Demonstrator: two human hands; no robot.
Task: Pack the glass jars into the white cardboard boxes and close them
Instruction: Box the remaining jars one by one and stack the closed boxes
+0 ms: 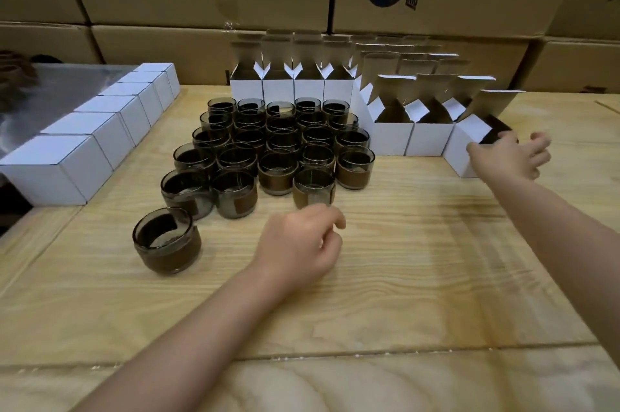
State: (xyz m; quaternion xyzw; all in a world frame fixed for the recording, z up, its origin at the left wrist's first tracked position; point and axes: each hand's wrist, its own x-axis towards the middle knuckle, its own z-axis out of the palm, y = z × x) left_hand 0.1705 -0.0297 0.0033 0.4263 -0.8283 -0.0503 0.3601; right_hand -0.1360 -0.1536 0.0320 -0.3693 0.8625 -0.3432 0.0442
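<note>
While left hand (298, 243) curled loosely, empty, smoky jar (313, 191) (brown band) stood past its fingertips; right hand (510, 156) touched white box (460, 153), grip unclear.

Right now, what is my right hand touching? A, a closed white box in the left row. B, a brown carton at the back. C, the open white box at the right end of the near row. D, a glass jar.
C: the right hand is at the rim of the open white box, well apart from the glass jars.
</note>
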